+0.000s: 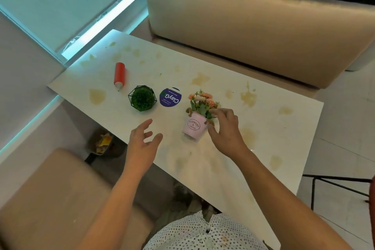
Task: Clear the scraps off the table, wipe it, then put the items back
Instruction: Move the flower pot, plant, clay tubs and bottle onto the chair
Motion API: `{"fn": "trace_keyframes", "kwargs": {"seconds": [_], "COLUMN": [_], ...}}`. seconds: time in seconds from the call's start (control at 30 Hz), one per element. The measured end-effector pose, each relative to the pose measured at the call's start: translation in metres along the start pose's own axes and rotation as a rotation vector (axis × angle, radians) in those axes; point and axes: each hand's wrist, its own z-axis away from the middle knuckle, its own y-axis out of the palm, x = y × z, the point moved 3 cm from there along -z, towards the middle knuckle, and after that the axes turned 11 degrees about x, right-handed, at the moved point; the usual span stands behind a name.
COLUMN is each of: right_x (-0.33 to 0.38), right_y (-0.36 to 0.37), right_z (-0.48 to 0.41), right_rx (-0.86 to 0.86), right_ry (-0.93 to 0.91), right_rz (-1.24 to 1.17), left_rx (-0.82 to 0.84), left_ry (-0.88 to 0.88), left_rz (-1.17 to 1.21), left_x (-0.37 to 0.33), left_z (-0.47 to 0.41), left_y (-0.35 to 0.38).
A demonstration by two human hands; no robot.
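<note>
Fingers of your right hand [225, 128] grip the tilted pink pot [193, 127] at its rim, left hand [144, 140] wide & empty nearby; surface [284, 128] looks stained, so prob. clearing items pre-wipe; next, lift pot off level.

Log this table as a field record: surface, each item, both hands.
table: white, yellowish stains all over
red bottle: lying on its side, left end
green plant: in black wire frame
purple container: round, labelled ClayG, between green plant and flower pot
pink flower pot: held at its right side
right hand: grips pink flower pot
left hand: fingers spread, holds nothing
bin: under table, scraps inside
</note>
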Motion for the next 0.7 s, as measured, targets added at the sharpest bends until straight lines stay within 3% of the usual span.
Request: {"fn": "trace_keyframes", "kwargs": {"seconds": [0.23,0.43,0.53,0.7], "right_x": [-0.025,-0.049,-0.045,-0.036], "right_y": [0.039,0.072,0.079,0.086], "right_z": [-0.037,-0.058,-0.066,-0.080], "right_rx": [-0.010,-0.174,-0.241,-0.176], "right_ry": [0.379,0.736,0.803,0.802], "right_rz": [-0.193,-0.563,-0.703,-0.754], "left_rx": [0.468,0.621,0.680,0.810], "left_ry": [-0.116,-0.160,-0.174,-0.284], "left_rz": [-0.059,-0.110,-0.095,-0.027], "left_x": [0.018,0.032,0.035,0.033], "left_z": [-0.084,-0.154,-0.180,-0.200], "left_y": [0.026,0.055,0.065,0.081]}}
